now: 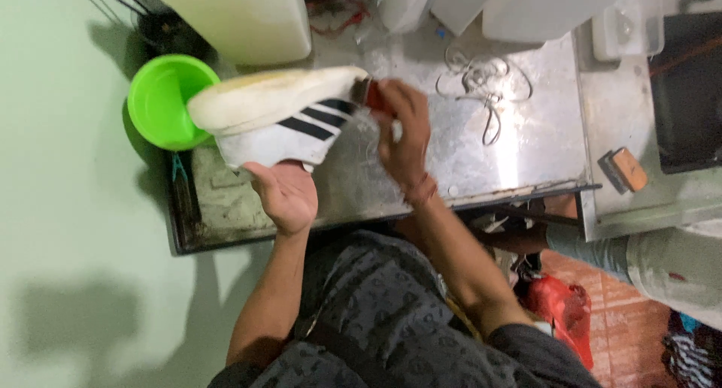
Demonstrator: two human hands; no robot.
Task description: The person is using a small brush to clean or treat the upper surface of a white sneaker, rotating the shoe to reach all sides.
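My left hand (284,196) grips a white sneaker with black stripes (282,125) from below, its yellowed sole (263,95) turned up and sideways over a metal tray. My right hand (402,128) is closed on a small brush (366,93), which presses against the heel end of the sole. The brush is mostly hidden by my fingers. Wet, soapy patches show on the tray near the shoe.
The shallow metal tray (526,143) holds loose white laces (481,83). A green plastic bowl (162,98) sits at its left end. White containers (241,16) stand behind. A wooden-backed brush (623,170) lies at right. Another person's leg (662,264) and a red object (560,309) are below right.
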